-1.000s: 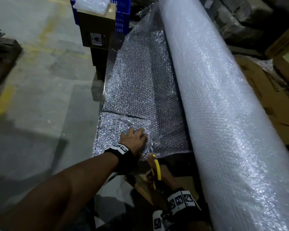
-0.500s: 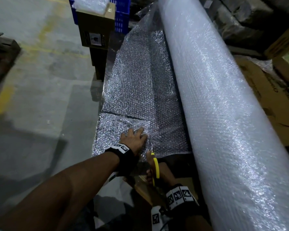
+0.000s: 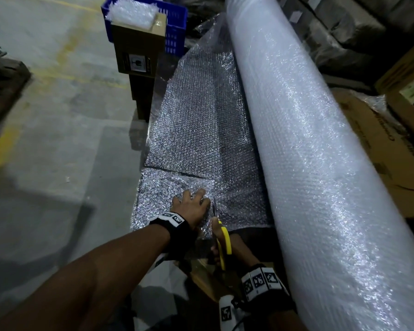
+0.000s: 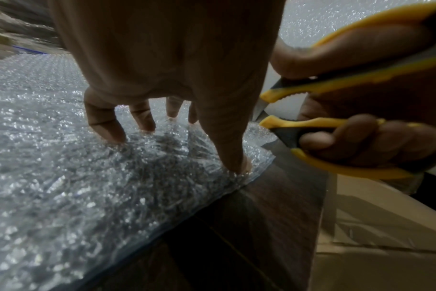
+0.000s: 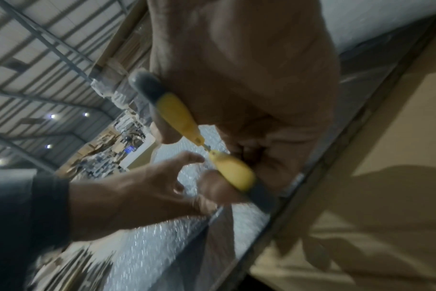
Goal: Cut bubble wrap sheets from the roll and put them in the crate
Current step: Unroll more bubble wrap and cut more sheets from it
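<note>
On the dark tabletop [image 4: 249,226], left hand [image 3: 192,209] presses bubble wrap [image 3: 196,139]; right hand [image 3: 221,243] grips scissors [image 3: 224,242].

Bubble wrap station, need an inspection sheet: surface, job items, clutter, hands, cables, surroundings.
Surface: dark bench, mostly covered by the unrolled sheet.
Job items: big roll lies along the sheet's right side; yellow scissors at the sheet's near edge; blue crate at the far end, wrap already in it.
Clutter: brown box in front of the crate.
Hands: left hand presses fingertips on the sheet; right hand grips the scissors.
Cables: nothing seen.
Surroundings: concrete floor left, cardboard boxes right.
</note>
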A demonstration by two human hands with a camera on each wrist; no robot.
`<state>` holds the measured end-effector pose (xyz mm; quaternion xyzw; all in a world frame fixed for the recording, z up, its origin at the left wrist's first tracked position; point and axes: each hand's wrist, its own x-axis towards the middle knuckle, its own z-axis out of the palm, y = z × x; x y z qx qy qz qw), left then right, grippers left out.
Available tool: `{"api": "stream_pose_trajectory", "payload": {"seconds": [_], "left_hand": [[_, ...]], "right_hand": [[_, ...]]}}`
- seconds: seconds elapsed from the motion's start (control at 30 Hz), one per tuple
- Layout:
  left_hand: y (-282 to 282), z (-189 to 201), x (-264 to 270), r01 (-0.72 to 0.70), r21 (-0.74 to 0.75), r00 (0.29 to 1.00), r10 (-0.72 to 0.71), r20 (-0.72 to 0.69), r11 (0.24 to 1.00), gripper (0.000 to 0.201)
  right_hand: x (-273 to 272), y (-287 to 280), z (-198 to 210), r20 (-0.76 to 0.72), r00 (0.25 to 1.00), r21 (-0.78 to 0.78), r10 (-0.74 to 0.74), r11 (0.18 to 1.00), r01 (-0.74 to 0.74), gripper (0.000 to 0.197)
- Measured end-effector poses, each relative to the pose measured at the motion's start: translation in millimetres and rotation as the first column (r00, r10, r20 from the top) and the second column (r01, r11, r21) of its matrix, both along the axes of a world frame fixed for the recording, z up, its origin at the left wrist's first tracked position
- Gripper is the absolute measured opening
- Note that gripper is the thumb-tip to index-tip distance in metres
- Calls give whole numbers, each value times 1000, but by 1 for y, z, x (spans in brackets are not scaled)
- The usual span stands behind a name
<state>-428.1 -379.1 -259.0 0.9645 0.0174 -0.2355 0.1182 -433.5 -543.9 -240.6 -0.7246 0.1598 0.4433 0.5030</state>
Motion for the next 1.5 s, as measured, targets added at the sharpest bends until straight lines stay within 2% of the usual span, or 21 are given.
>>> {"api": "stream_pose_trajectory", "payload": {"seconds": [0.13,0.33,0.5,0.63,0.8,1.0,1.13,1.3,1.37,1.5], "left_hand": [[2,0,0,3,-4,1000,-3,0,1000,98],[3,0,-1,10,7,1000,-10,3,1000,99],[3,1,3,15,-13,999,-15,-47,1000,105],[1,3,2,-1,-2,999,1,-44,1000,93],[2,2,2,-3,11,1000,3,-28,1000,81],[0,2,2,-14,-4,999,14,-31,1000,86],[1,2,1,-11,-9,999,11,-36,1000,94],[1,2,1,-13,-11,999,13,-39,1000,96],[2,1,1,-12,-11,999,11,-41,1000,100],[3,-4,2,-11,-6,999,10,-31,1000,111]], "right_hand": [[9,7,3,-57,998,-20,21,1000,-22,74],[10,1,0,-9,999,-51,50,997,-50,59],[10,7,12,-91,994,-23,57,998,-60,70],[16,7,13,-112,986,-22,126,991,-130,80],[5,-2,8,-116,987,19,114,993,-112,64],[5,3,6,-102,995,36,-9,999,13,61],[7,1,-5,12,1000,-67,23,997,-22,64],[8,9,-1,-68,997,43,-26,999,29,68],[14,13,-1,-86,996,33,5,999,-2,70],[20,10,-3,-14,998,-46,69,997,-69,68]]}}
